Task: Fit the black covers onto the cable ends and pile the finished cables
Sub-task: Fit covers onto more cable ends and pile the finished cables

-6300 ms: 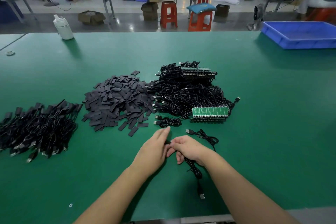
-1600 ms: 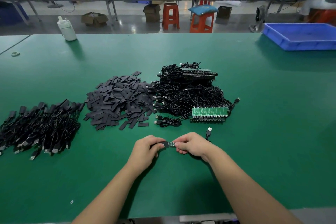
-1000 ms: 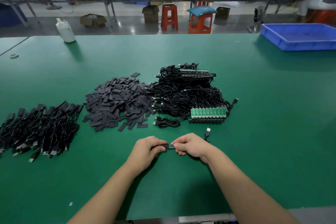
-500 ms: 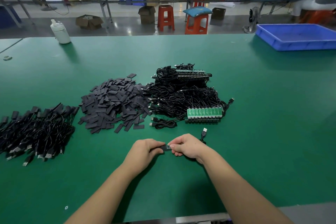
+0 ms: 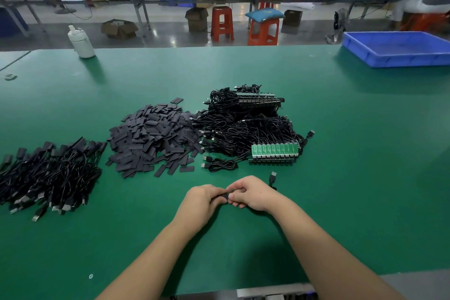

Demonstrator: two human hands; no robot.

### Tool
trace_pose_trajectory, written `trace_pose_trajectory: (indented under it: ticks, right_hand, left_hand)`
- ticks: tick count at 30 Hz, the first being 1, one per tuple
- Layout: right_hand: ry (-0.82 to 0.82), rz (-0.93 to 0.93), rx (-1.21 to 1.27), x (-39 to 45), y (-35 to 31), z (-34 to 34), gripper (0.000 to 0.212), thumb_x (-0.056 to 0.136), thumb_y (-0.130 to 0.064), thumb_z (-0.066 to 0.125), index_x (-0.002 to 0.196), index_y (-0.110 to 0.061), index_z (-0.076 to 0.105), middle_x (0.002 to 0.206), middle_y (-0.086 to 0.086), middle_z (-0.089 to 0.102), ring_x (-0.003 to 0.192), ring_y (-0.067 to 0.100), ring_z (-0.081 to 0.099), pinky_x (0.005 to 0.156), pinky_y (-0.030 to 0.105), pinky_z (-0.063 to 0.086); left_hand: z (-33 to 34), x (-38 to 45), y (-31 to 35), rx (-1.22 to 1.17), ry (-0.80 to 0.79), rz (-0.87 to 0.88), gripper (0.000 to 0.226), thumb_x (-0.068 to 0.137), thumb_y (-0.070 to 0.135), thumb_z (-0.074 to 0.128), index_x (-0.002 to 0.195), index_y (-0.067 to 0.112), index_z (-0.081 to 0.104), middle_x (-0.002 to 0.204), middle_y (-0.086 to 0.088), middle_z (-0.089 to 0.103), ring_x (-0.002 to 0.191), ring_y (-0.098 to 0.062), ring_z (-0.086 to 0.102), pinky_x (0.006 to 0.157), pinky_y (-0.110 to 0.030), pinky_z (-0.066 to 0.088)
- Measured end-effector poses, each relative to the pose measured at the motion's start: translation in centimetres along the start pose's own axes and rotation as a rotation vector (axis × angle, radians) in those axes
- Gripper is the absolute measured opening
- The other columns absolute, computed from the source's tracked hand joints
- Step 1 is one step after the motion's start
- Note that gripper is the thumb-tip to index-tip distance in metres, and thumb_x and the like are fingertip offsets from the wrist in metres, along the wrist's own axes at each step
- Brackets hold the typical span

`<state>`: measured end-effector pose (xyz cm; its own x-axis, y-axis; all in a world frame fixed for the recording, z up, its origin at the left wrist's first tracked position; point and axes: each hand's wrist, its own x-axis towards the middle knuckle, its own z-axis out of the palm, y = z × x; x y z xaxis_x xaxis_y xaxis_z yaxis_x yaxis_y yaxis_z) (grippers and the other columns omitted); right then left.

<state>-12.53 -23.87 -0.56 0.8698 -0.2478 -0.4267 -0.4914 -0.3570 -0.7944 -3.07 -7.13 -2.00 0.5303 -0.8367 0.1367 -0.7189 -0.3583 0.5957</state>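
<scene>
Two hands meet over one cable end, low centre of the green table (image 5: 341,129).
Left hand (image 5: 203,202) and right hand (image 5: 250,193) both pinch the black cover (image 5: 226,197); plug (image 5: 273,175) sticks out behind the right hand.

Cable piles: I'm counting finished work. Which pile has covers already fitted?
The far-left pile; its cable ends wear black covers, while the middle heap shows bare green boards.

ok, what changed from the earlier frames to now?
The left hand and right hand have closed together: the small green circuit-board end seen between them a second ago is now hidden, with only the flat black cover showing in their grip. Six seconds ago the cable trailed loose toward the person; now only its USB plug shows by the right hand. The piles look unchanged.
</scene>
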Motion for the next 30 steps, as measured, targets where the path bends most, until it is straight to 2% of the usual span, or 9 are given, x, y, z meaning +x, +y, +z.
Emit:
trace_pose_trajectory:
  ticks: [2, 4, 9, 11, 14, 19, 22, 27, 30]
  right_hand:
    - [0.038, -0.025, -0.161, -0.2, -0.6, -0.5, 0.016, 0.096, -0.02, 0.065, 0.109, -0.018, 0.074, 0.087, -0.002, 0.076, 0.078, 0.011, 0.07, 0.084, 0.03, 0.058]
    - [0.055, -0.054, -0.226, -0.4, -0.9, -1.0, 0.012, 0.096, -0.023, 0.065, 0.099, -0.021, 0.076, 0.085, -0.001, 0.077, 0.081, 0.014, 0.072, 0.087, 0.033, 0.058]
    - [0.047, -0.058, -0.148, -0.8, -1.1, -1.0, 0.017, 0.099, -0.021, 0.061, 0.108, -0.019, 0.075, 0.08, -0.003, 0.075, 0.064, 0.004, 0.062, 0.08, 0.028, 0.058]
    - [0.06, -0.061, -0.165, -0.8, -1.1, -0.9, 0.016, 0.099, -0.022, 0.061, 0.104, -0.023, 0.076, 0.077, -0.007, 0.074, 0.062, 0.003, 0.06, 0.08, 0.03, 0.058]
    - [0.048, -0.076, -0.147, -1.0, -1.2, -0.6, 0.018, 0.099, -0.022, 0.061, 0.09, -0.029, 0.075, 0.077, -0.006, 0.074, 0.062, 0.005, 0.06, 0.08, 0.033, 0.058]
    - [0.042, -0.071, -0.033, -1.2, -1.3, -0.7, 0.017, 0.099, -0.016, 0.062, 0.092, -0.021, 0.076, 0.075, -0.003, 0.073, 0.06, 0.007, 0.061, 0.067, 0.023, 0.055]
    - [0.013, -0.055, -0.026, -1.2, -1.2, -1.0, 0.014, 0.099, -0.015, 0.062, 0.095, -0.017, 0.076, 0.076, 0.0, 0.073, 0.062, 0.008, 0.063, 0.065, 0.021, 0.054]
    - [-0.025, -0.062, -0.003, -1.1, -1.0, -0.6, 0.023, 0.1, -0.013, 0.06, 0.082, -0.017, 0.074, 0.071, -0.002, 0.073, 0.063, 0.009, 0.065, 0.063, 0.021, 0.055]
    - [-0.035, -0.059, 0.03, -1.0, -0.9, -0.3, 0.022, 0.099, -0.012, 0.06, 0.083, -0.017, 0.074, 0.071, -0.002, 0.073, 0.066, 0.011, 0.067, 0.064, 0.022, 0.056]
  left_hand:
    - [-0.4, 0.0, 0.0, -0.02, 0.045, -0.019, 0.017, 0.091, 0.025, 0.069, 0.106, 0.023, 0.076, 0.097, 0.004, 0.073, 0.09, -0.013, 0.065, 0.085, -0.027, 0.049]
    - [-0.7, 0.0, 0.0, -0.036, 0.081, -0.025, 0.018, 0.09, 0.023, 0.071, 0.107, 0.02, 0.076, 0.099, 0.005, 0.075, 0.091, -0.012, 0.066, 0.087, -0.024, 0.048]
    - [-1.2, -0.1, 0.4, 0.062, 0.016, -0.033, 0.024, 0.094, 0.035, 0.063, 0.115, 0.028, 0.071, 0.106, 0.01, 0.072, 0.096, -0.013, 0.064, 0.085, -0.031, 0.05]
    - [-1.1, -0.2, 0.7, 0.092, -0.003, -0.035, 0.024, 0.094, 0.038, 0.061, 0.115, 0.03, 0.069, 0.104, 0.01, 0.071, 0.096, -0.014, 0.063, 0.083, -0.033, 0.051]
    - [-1.0, -0.1, 1.1, 0.05, 0.042, -0.039, 0.019, 0.093, 0.035, 0.064, 0.109, 0.028, 0.072, 0.098, 0.009, 0.071, 0.092, -0.014, 0.063, 0.08, -0.031, 0.05]
    - [-0.9, -0.2, 1.3, 0.029, 0.138, 0.017, 0.018, 0.091, 0.027, 0.068, 0.107, 0.021, 0.074, 0.097, 0.007, 0.074, 0.092, -0.014, 0.064, 0.082, -0.028, 0.049]
    - [-0.8, -0.3, 1.3, -0.014, 0.122, 0.036, 0.018, 0.09, 0.023, 0.07, 0.106, 0.018, 0.075, 0.096, 0.005, 0.073, 0.092, -0.014, 0.064, 0.084, -0.026, 0.048]
    - [-0.6, -0.6, 1.4, 0.021, 0.062, 0.089, 0.019, 0.092, 0.024, 0.067, 0.109, 0.021, 0.074, 0.096, 0.005, 0.072, 0.092, -0.013, 0.062, 0.083, -0.027, 0.048]
    - [-0.7, -0.7, 1.1, 0.042, 0.045, 0.081, 0.025, 0.094, 0.027, 0.064, 0.117, 0.018, 0.07, 0.103, 0.003, 0.071, 0.098, -0.014, 0.063, 0.088, -0.024, 0.047]
